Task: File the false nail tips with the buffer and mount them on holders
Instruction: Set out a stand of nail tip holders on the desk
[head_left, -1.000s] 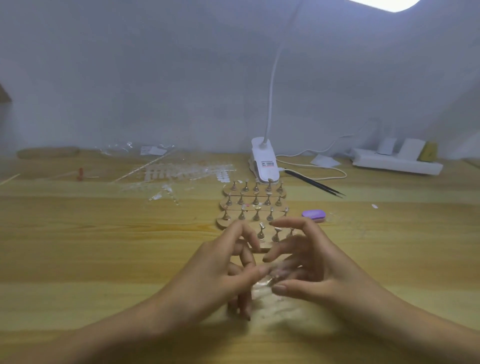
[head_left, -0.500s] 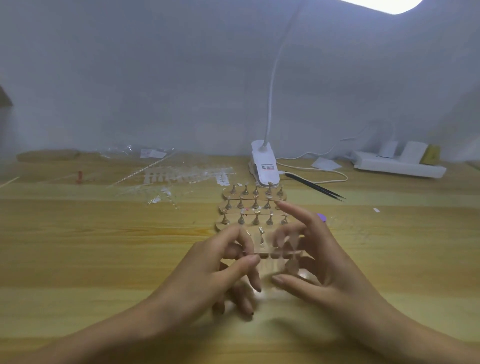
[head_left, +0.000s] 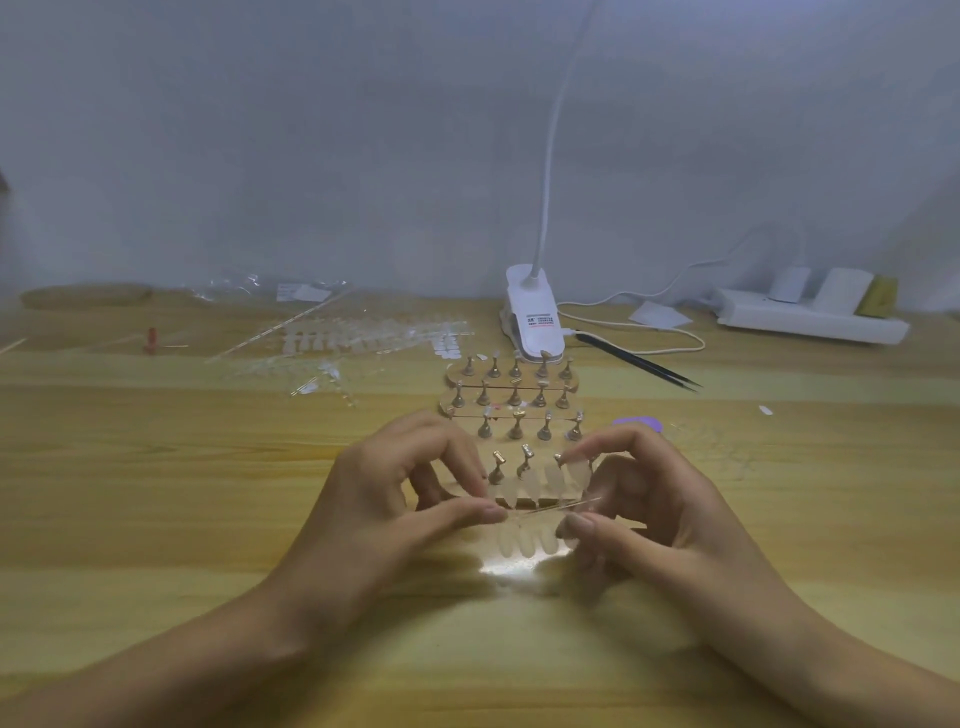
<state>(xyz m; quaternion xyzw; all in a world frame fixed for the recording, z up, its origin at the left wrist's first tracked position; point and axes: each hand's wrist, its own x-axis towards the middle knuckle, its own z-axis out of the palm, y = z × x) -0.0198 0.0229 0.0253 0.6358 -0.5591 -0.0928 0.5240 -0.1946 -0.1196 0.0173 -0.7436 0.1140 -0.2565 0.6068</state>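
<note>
False nail tips, clear and joined in a short row on a thin spine, are held just above the table, in the middle near the person. The left end of the spine is pinched between thumb and forefinger of the left hand, whose other fingers are curled underneath. The right end is pinched the same way by the right hand, with its forefinger arched over the top. Whether the false nail tips touch the wood cannot be told; a bright patch of light is seen under them.

Just behind the hands, the holders are lined up in rows of small metal pegs on wooden bases, and the nearest row is partly covered by the fingers and the strip. A purple buffer is seen just beyond the right forefinger, half hidden by it. Farther back, a white clip lamp, black tweezers and a power strip are set near the wall. More clear strips are scattered at the back left. Bare wood is left on both sides of the hands and under the forearms.
</note>
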